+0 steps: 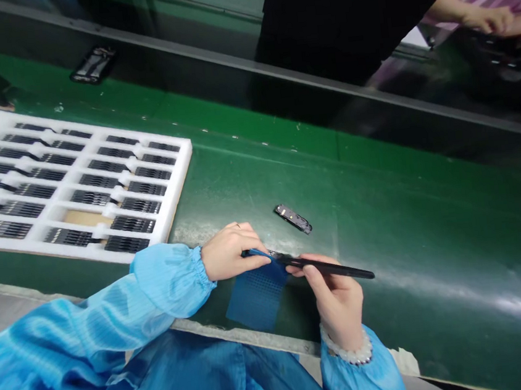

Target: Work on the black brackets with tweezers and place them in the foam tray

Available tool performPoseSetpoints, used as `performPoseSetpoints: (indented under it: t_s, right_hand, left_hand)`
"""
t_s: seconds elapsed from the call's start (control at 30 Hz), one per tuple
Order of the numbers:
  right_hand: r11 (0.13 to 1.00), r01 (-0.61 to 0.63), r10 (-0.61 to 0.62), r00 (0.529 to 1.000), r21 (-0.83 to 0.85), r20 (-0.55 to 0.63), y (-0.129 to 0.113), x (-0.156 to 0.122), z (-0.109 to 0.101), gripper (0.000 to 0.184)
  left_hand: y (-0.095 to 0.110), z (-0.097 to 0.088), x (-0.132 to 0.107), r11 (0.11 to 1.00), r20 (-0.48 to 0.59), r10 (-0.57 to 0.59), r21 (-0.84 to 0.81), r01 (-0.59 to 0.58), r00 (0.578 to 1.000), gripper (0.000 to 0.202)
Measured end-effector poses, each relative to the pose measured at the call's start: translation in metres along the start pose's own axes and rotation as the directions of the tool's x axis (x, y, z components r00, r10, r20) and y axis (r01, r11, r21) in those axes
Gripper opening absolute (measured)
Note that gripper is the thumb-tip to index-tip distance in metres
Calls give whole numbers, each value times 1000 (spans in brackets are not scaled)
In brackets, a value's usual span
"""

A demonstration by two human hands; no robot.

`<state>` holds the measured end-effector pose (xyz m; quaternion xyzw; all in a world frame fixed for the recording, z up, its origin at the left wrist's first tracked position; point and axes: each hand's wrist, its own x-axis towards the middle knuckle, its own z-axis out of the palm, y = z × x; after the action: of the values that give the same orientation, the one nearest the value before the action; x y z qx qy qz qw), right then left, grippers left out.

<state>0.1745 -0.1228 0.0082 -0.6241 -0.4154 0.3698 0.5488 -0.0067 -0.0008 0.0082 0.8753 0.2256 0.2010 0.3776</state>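
Observation:
My right hand (334,299) grips a thin black flat part (324,267), seen edge-on, just above the green conveyor belt (407,217). My left hand (229,251) pinches the top edge of a blue cloth (257,291) against the left end of that part. The cloth hangs down over the belt's near edge. A small black component (293,218) lies loose on the belt just beyond my hands. Both my sleeves are light blue, and a bead bracelet (349,353) sits on my right wrist.
A white foam tray (179,178) with several rows of dark parts lies on the belt at left. Another black part (93,65) rests at the far side. Across the belt stand a person in black (339,19) and another person's hands (498,20).

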Motion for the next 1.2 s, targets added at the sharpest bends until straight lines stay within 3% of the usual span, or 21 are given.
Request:
performPoseSetpoints:
  t_s: [0.17,0.5,1.2]
  right_hand:
    - [998,-59,60,996,-20,61,0,0,-4,15]
    - [999,7,-3,996,-41,92,-2,3,-4,13]
    - [997,23,-15,992,-67,123,0,2,-6,12]
  left_hand:
    - [0,0,0,1000,20,-7,-3,7,1000,9]
    - [0,0,1,1000,10,-20,-8,20,1000,9]
    - [2,-2,0,1000,32,-25,4,25,999,9]
